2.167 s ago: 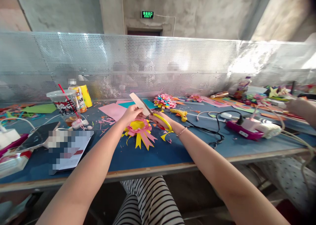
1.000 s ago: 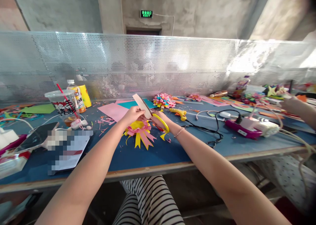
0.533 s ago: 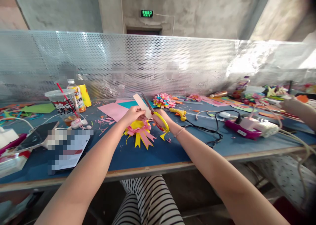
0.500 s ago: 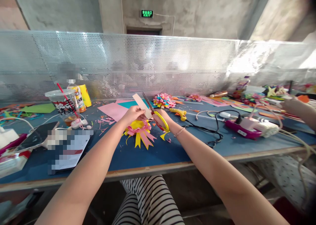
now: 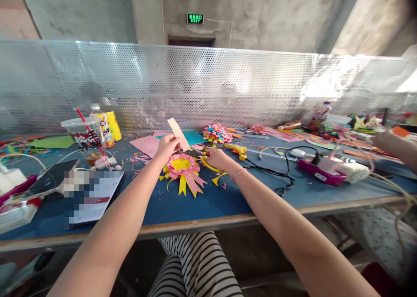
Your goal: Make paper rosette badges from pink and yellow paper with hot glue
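My left hand [image 5: 168, 145] pinches a pale cream paper strip [image 5: 177, 134], which stands up at a slant. In my right hand [image 5: 219, 159] are yellow-handled scissors [image 5: 208, 165], their blades directed left toward the strip's lower end. Whether the blades touch the paper I cannot tell. Just below both hands lies a pink and yellow paper rosette [image 5: 182, 168] with forked ribbon tails toward me. A yellow hot glue gun [image 5: 237, 151] rests to the right of my right hand. Behind the hands sit a pink paper sheet [image 5: 145, 144] and a teal sheet [image 5: 195, 137].
A plastic cup [image 5: 84, 136] with a red straw, a bottle [image 5: 100, 125] and a phone [image 5: 57, 177] stand or lie at left. On the right are black cables [image 5: 276, 168] and a purple power strip [image 5: 321, 173]. Another person's hand [image 5: 395, 142] shows far right. A perforated screen [image 5: 195, 88] backs the table.
The scissors have swung down from pointing up to pointing left. My left hand has shifted slightly left with the strip, and more of the rosette shows.
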`<state>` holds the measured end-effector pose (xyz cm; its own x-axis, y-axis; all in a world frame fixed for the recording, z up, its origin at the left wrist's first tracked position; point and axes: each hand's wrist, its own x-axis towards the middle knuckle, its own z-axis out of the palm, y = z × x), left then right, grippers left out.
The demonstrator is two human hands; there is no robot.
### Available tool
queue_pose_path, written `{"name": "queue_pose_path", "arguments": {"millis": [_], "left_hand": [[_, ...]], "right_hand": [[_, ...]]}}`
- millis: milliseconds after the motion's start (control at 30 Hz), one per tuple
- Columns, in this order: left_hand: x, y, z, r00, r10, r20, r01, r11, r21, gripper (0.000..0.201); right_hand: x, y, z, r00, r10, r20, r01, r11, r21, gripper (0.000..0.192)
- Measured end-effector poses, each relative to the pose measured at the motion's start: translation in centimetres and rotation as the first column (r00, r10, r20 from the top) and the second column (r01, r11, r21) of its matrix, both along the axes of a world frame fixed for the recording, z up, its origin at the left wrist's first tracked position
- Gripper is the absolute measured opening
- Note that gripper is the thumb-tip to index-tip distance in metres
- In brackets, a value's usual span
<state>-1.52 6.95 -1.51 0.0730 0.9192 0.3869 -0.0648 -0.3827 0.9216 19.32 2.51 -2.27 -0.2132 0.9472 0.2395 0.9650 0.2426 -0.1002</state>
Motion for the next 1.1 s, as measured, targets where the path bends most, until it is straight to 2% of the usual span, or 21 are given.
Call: {"name": "queue_pose_path", "arguments": {"millis": [133,267,433,533,600,667,733,833,933,1033,1100], "left_hand": [[-1.0,0.9,-0.2,0.988,0.150,-0.031,-0.149,0.988,0.028,0.021],[-2.3,1.7,-0.9,0.941,0.303,-0.148,-0.290,0.952,0.102,0.028],[-3.0,2.5,-2.0,0.917,0.339,-0.209,-0.311,0.937,0.158,0.016],[-2.9,2.6,-2.2,0.918,0.340,-0.203,-0.314,0.938,0.147,0.012],[-2.7,2.4,-2.2,0.930,0.311,-0.196,-0.291,0.949,0.124,0.013],[-2.6,2.2,-2.0,0.941,0.282,-0.185,-0.267,0.958,0.104,0.014],[-2.5,1.9,-1.8,0.953,0.260,-0.154,-0.249,0.965,0.086,0.015],[-2.2,1.6,-1.3,0.962,0.257,-0.096,-0.251,0.965,0.071,0.016],[-1.9,1.5,-1.0,0.970,0.242,-0.026,-0.241,0.969,0.052,0.017],[-1.5,1.3,-0.8,0.980,0.193,0.054,-0.194,0.980,0.029,0.016],[-1.3,1.2,-0.8,0.982,0.169,0.087,-0.171,0.985,0.013,0.015]], "right_hand": [[-0.4,-0.3,0.0,0.997,-0.004,0.077,0.005,1.000,-0.020,0.025],[-0.4,0.0,-0.4,0.996,0.004,0.087,-0.003,1.000,-0.010,0.030],[-0.4,-0.3,-0.4,0.991,0.054,0.124,-0.051,0.998,-0.028,0.029],[-0.2,-0.5,0.4,0.998,0.067,0.009,-0.067,0.998,-0.013,0.025],[0.7,-0.2,1.0,0.997,0.011,-0.080,-0.007,0.999,0.046,0.024],[2.4,0.3,1.4,0.989,-0.105,-0.103,0.119,0.982,0.147,0.027],[4.6,1.0,1.3,0.953,-0.288,-0.091,0.301,0.935,0.189,0.034],[8.2,1.8,0.5,0.833,-0.550,-0.063,0.554,0.826,0.108,0.057],[10.6,2.2,-0.4,0.790,-0.614,-0.002,0.613,0.790,-0.007,0.064],[11.6,2.5,-1.0,0.811,-0.584,0.030,0.584,0.805,-0.104,0.054],[11.7,2.8,-1.4,0.823,-0.566,0.040,0.566,0.815,-0.120,0.044]]}}
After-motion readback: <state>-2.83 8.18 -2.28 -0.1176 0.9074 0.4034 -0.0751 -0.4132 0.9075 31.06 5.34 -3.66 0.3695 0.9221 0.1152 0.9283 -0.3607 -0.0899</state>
